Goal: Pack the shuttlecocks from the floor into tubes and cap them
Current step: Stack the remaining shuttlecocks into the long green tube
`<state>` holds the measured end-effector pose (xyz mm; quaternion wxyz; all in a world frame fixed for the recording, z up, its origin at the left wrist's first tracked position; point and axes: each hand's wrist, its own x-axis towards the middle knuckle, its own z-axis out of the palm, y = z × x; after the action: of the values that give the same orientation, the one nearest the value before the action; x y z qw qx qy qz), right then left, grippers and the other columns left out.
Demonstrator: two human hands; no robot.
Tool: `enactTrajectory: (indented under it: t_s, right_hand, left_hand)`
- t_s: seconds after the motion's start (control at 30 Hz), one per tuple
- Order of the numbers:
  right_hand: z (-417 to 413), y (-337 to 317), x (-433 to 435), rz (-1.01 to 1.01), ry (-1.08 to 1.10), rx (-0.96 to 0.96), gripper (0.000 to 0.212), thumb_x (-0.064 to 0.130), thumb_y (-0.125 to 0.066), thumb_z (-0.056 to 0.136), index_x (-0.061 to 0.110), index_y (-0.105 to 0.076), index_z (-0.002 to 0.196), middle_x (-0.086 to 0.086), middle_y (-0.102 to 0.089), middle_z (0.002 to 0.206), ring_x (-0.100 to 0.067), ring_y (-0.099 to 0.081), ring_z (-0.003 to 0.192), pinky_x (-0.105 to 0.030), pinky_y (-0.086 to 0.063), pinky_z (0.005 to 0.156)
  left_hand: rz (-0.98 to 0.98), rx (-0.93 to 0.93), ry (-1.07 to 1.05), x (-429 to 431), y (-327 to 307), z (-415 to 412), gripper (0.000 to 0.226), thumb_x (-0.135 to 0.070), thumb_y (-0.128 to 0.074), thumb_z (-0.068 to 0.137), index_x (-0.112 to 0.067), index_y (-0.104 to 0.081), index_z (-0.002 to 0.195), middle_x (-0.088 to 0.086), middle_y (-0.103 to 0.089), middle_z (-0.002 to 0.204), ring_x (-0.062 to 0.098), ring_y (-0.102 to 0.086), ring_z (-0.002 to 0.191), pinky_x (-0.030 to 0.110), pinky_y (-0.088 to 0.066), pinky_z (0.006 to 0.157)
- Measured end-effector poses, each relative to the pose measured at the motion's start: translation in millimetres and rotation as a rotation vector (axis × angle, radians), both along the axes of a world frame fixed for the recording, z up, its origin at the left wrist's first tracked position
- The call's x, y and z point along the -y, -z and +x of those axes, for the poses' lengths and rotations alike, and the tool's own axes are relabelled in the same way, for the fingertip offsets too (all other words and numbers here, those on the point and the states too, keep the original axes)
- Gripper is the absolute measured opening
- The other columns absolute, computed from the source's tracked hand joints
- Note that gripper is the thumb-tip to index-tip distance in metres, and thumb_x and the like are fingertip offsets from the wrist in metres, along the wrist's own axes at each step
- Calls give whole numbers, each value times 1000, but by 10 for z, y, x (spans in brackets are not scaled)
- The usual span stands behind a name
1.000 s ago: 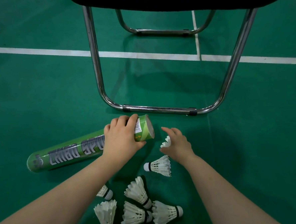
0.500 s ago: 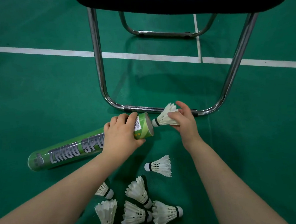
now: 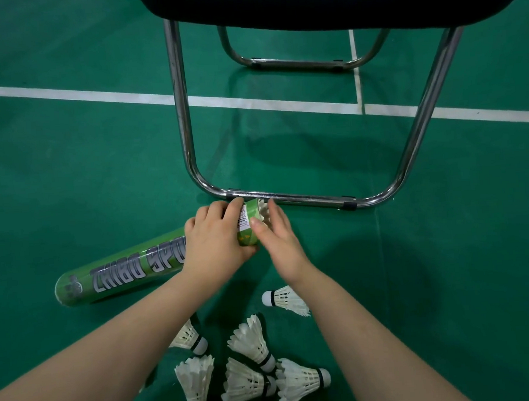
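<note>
Your left grip is wrapped round the green tube close to its open end, with the fingers curled over the top. The tube lies on its side on the green floor. Its closed end points to your left and its mouth is just in front of the near bar of the chair frame.

A shuttlecock sits in that mouth, with only its white feather tips showing past the rim. Your right grip is released. Its fingers lie nearly straight against those feathers, and the thumb rests on the tube's rim beside the barcode label.

Six more lie loose on the floor, nearer to you. A lone shuttlecock lies just beside your right forearm, with its cork to the left. A cluster of five shuttlecocks sits between your forearms, and one of them is partly hidden under the left forearm.

A white court line crosses the floor beyond the chair's near bar. The dark chair seat fills the top edge of the view.
</note>
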<state>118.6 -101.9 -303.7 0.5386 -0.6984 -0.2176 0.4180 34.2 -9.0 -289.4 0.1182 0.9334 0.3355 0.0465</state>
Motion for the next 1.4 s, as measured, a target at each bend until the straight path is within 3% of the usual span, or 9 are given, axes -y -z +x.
enactTrajectory:
  t_s: [0.1, 0.2, 0.37, 0.5, 0.7, 0.77, 0.9, 1.23, 1.4]
  right_hand:
    - [-54, 12, 30, 66, 150, 199, 57, 35, -52, 93, 20, -31, 144, 10, -28, 148, 2, -23, 132, -19, -18, 109]
    - [-26, 11, 74, 155, 315, 433, 35, 42, -49, 83, 22, -64, 106, 23, -57, 104, -1, -52, 101, -27, -40, 94]
    - [-4, 6, 71, 78, 29, 348, 34, 45, -50, 74, 14, -55, 62, 8, -44, 55, -11, -39, 57, -31, -32, 58]
    - [66, -14, 3, -62, -158, 25, 43, 45, -62, 56, 6, -67, 74, -4, -58, 72, -16, -51, 70, -32, -41, 68]
    - [119, 1, 38, -102, -349, -261, 39, 19, -66, 70, 4, -56, 104, -4, -57, 86, -6, -57, 68, -16, -45, 58]
    - [57, -26, 81, 23, -88, -238, 8, 15, -59, 87, 7, -61, 86, -3, -57, 74, -6, -54, 62, -16, -43, 56]
    - [56, 20, 212, 8, 369, 29, 33, 28, -48, 95, 16, -62, 68, 2, -63, 70, -15, -59, 71, -28, -46, 70]
    - [-236, 567, 766, -705, 304, 329, 49, 59, -49, 85, 16, -55, 108, 0, -57, 105, -24, -52, 104, -41, -40, 91]
    - [-332, 636, 822, -714, 220, 253, 25, 48, -45, 90, 27, -59, 88, 0, -63, 95, -27, -55, 101, -41, -42, 91]
  left_hand:
    - [4, 3, -4, -13, -17, 2, 81, -45, -68, 70, -23, -33, 140, 2, -46, 129, 25, -39, 118, 40, -30, 97]
    - [0, 4, -18, -32, -38, 4, 82, -47, -69, 69, -24, -32, 139, 2, -46, 128, 25, -38, 118, 40, -30, 97]
    - [4, 14, -1, -3, -39, 0, 78, -43, -67, 72, -20, -36, 139, 5, -48, 126, 28, -41, 117, 42, -31, 96]
    - [53, -4, 81, 55, 22, -83, 77, -41, -73, 62, -15, -48, 130, 10, -56, 112, 33, -51, 103, 44, -38, 84]
    - [104, -18, 179, 144, 96, -130, 78, -48, -78, 55, -17, -53, 121, 7, -59, 104, 31, -55, 95, 43, -41, 77]
    - [53, -64, 180, 117, 50, -103, 78, -52, -71, 65, -22, -43, 131, 4, -53, 117, 28, -47, 108, 42, -35, 88]
    - [30, -88, 165, 85, 31, -122, 82, -58, -66, 69, -26, -33, 136, 1, -47, 124, 24, -41, 114, 40, -32, 94]
    - [28, -122, 223, 149, 133, -302, 81, -57, -67, 71, -24, -32, 136, 2, -46, 126, 25, -40, 116, 41, -31, 96]
    - [17, -134, 233, 167, 134, -313, 80, -56, -68, 70, -24, -33, 135, 3, -46, 126, 26, -40, 116, 41, -31, 96]
